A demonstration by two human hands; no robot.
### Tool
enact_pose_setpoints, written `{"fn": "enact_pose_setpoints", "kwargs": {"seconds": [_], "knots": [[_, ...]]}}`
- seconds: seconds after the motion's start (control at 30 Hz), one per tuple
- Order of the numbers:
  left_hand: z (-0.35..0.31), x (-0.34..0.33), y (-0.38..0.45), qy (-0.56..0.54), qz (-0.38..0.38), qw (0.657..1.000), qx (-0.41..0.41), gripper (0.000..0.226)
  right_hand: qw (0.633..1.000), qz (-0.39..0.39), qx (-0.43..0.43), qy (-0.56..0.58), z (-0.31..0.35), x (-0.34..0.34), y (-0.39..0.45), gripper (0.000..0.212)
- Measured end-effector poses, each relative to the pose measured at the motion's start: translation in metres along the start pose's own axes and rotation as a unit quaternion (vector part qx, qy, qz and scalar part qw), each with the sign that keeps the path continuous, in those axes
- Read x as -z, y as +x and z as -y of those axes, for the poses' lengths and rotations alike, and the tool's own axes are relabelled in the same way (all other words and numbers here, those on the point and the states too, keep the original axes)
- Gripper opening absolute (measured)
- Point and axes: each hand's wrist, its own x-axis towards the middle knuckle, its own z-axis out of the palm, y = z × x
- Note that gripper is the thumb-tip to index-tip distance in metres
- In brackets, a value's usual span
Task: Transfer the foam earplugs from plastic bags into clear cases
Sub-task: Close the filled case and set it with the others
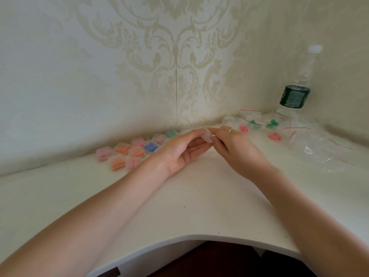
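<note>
Both hands meet over the middle of the white corner table (199, 196). My left hand (179, 150) and my right hand (233, 144) together hold a small clear case (207, 135) between their fingertips; I cannot tell what is inside it. Left of the hands lie several clear cases with earplugs in them, orange (121, 149), pink (102, 153), blue (150, 146) and green (171, 133). At the back right, small plastic bags hold green earplugs (271, 123) and pink earplugs (275, 136), with another pink pair (243, 128) beside my right hand.
A clear water bottle with a dark green label (295, 96) stands in the right corner. Crumpled empty plastic bags (319, 148) lie along the right side. A few empty clear cases (228, 119) sit by the wall. The patterned walls close in the back and right.
</note>
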Motion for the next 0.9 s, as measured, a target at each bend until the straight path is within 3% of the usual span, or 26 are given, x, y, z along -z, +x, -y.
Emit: {"fn": "enact_pose_setpoints", "kwargs": {"seconds": [0.13,0.23,0.3,0.37,0.47,0.57,0.77,0.9], "knots": [[0.001,0.0,0.0,0.021,0.016,1.0,0.011,0.01,0.998,0.001,-0.034,-0.043,0.003,-0.001,0.003,0.042],[0.004,-0.002,-0.004,0.034,0.07,0.996,0.037,0.023,0.995,-0.065,-0.073,0.022,-0.008,0.002,0.004,0.024],[0.005,-0.004,-0.009,0.027,0.114,0.991,0.066,0.027,0.982,-0.115,-0.112,0.102,-0.008,0.006,0.003,0.021],[0.004,-0.006,-0.012,0.017,0.144,0.985,0.09,0.032,0.964,-0.114,-0.154,0.186,-0.003,0.008,0.003,0.022],[0.004,-0.007,-0.011,0.016,0.13,0.988,0.086,0.033,0.945,-0.074,-0.205,0.244,-0.002,0.002,0.006,0.025],[0.005,-0.004,-0.007,-0.021,0.091,0.994,0.056,0.042,0.893,-0.099,-0.267,0.348,-0.006,0.002,0.009,0.024],[0.004,0.002,-0.002,-0.094,0.084,0.991,0.034,0.025,0.872,-0.084,-0.224,0.427,-0.006,0.015,0.007,0.011],[0.004,0.001,-0.003,-0.066,0.099,0.992,0.036,0.035,0.878,-0.031,-0.211,0.428,-0.004,0.017,0.008,0.009]]}}
